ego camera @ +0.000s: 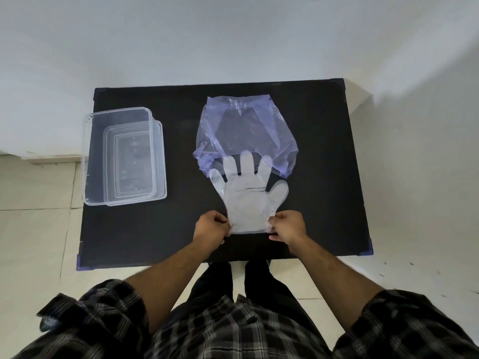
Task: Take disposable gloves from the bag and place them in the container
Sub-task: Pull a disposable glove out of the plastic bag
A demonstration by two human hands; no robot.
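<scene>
Sleeves and forearms: dark plaid shirt sleeves [103, 320], nearest the camera, are rolled back, and both bare forearms reach forward over the near edge of the table, which keeps cloth clear of the thin plastic.
Table: a flat black rectangular table [324, 164] carries everything; its dark surface makes the clear items easy to see.
Bag: a translucent violet plastic bag [246, 125] lies flat at the centre far side, its mouth turned toward the person, so the contents can slide straight out toward the body.
Container: a clear rectangular plastic container [121, 156] stands open on the left part of the table, well apart from the bag; it appears to rest on or beside its clear lid and looks empty, ready to receive.
Glove: a clear, thin disposable plastic glove [248, 200] lies flat, cuff nearest the person, its fingertips at the bag's mouth, partly under the violet film; it may be a stack, which cannot be told.
Left hand: the left hand [211, 226] pinches the cuff's left corner, fingers curled.
Right hand: the right hand [287, 225] pinches the cuff's right corner likewise; judged, the two-corner hold keeps the film spread and unwrinkled during withdrawal.
Stage: judged early; glove not yet in the container.
</scene>
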